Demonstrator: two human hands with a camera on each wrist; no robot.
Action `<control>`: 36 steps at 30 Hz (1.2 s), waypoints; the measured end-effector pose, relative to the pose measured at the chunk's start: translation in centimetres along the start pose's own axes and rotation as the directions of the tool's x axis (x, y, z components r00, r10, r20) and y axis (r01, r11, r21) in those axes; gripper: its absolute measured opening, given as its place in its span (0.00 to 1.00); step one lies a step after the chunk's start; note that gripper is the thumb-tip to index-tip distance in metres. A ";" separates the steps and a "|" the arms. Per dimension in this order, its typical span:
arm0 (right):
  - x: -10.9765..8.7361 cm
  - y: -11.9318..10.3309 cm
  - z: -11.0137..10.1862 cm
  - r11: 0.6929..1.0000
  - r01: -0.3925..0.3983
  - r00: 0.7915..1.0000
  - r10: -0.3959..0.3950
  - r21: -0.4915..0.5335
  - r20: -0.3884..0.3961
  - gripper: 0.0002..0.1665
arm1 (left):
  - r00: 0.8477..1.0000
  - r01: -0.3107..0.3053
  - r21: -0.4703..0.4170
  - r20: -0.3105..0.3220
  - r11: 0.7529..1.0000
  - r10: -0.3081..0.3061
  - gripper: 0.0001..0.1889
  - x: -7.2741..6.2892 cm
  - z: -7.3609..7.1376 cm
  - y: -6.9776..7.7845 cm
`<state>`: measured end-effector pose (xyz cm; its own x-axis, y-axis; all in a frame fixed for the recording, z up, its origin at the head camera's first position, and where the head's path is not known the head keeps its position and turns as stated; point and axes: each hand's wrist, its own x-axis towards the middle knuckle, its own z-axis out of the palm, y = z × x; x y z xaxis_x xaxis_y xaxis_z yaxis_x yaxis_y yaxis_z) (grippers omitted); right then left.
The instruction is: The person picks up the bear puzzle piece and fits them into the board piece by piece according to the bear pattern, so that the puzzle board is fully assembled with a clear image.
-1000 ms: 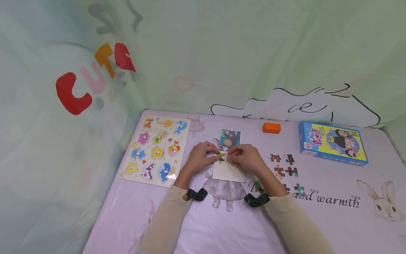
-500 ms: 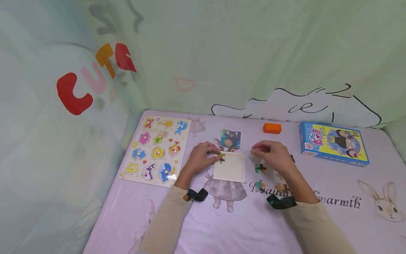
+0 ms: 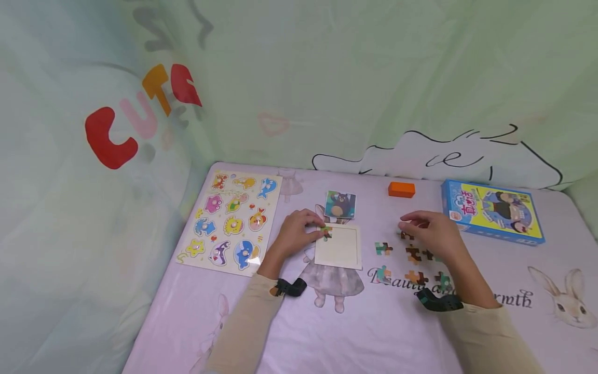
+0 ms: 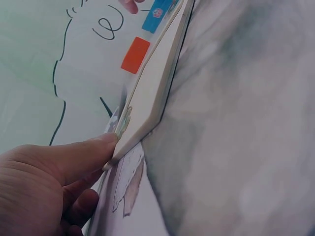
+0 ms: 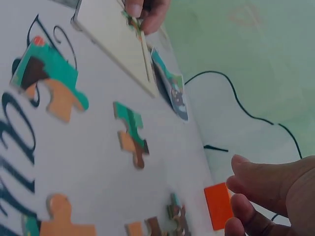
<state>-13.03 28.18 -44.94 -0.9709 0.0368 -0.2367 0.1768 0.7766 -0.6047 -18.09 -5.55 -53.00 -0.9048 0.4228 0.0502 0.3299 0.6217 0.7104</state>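
Note:
My left hand [image 3: 297, 231] pinches the top-left corner of a shallow wooden puzzle tray [image 3: 343, 250], thumb on top in the left wrist view. One jigsaw piece [image 3: 328, 232] lies in that corner, beside the fingertips; the remainder of the tray surface is bare wood. To the right, my right hand [image 3: 434, 235] hovers over loose jigsaw pieces [image 3: 413, 254], partly covering some. Its fingers are loosely bent, and nothing shows between them in the right wrist view. A green and brown piece [image 5: 130, 129] lies nearer the tray. Behind the tray sits a bear picture card [image 3: 340, 204].
A board of sea-animal knob pieces [image 3: 261, 246] lies at left. An orange block [image 3: 402, 190] and a blue-edged box [image 3: 492, 210] stand toward the back right. Curtain-like fabric [image 3: 350, 93] rises behind the table.
My right hand has left the piece at the tray's corner and moved right, over the loose pieces. The left hand stays at the tray corner.

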 end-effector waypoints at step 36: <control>1.0 3.4 0.4 0.995 -0.045 0.999 0.043 -0.089 -0.025 0.25 | 1.000 0.014 0.009 0.007 1.000 -0.014 0.10 0.1 0.0 0.0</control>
<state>-13.29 30.63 -47.55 -0.9663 0.0856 -0.2429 0.2049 0.8269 -0.5237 -18.20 -5.47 -52.96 -0.9072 0.4192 0.0354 0.3199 0.6330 0.7050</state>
